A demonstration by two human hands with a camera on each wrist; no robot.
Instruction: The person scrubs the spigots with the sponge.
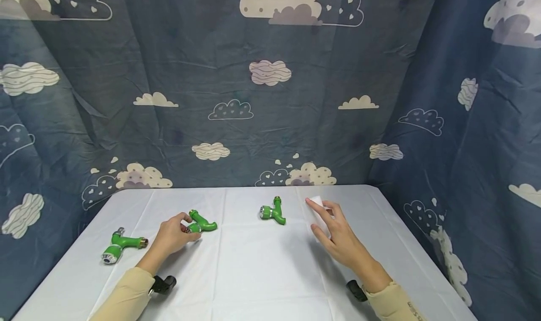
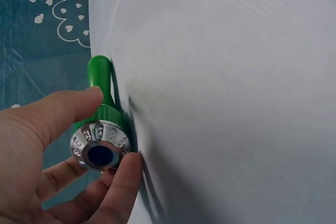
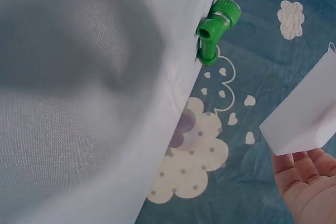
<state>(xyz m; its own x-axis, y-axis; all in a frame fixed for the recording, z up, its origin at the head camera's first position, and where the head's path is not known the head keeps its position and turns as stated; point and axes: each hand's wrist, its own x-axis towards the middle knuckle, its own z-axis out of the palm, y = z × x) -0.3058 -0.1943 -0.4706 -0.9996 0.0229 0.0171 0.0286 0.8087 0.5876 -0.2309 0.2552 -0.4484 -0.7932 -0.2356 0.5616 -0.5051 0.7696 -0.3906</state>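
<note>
My left hand [image 1: 175, 236] pinches a green tap [image 1: 204, 225] near the left of the table, its spout pointing right. In the left wrist view, the thumb lies along the green collar and the fingertips curl around the silver, dark-centred knob [image 2: 100, 148]. My right hand [image 1: 338, 239] holds a white, flat-sided piece [image 3: 302, 108] above the right side of the table; its exact kind does not show. The fingers reach behind its lower edge in the right wrist view. Between the hands lies a second green tap [image 1: 276, 211], untouched.
A third green tap [image 1: 120, 246] with a brass threaded end lies left of my left forearm. All stand on a white cloth-covered table [image 1: 262, 274]. Dark blue cloth with clouds [image 1: 190, 77] hangs behind and on both sides. Dark wrist devices [image 1: 163, 284] sit at both cuffs.
</note>
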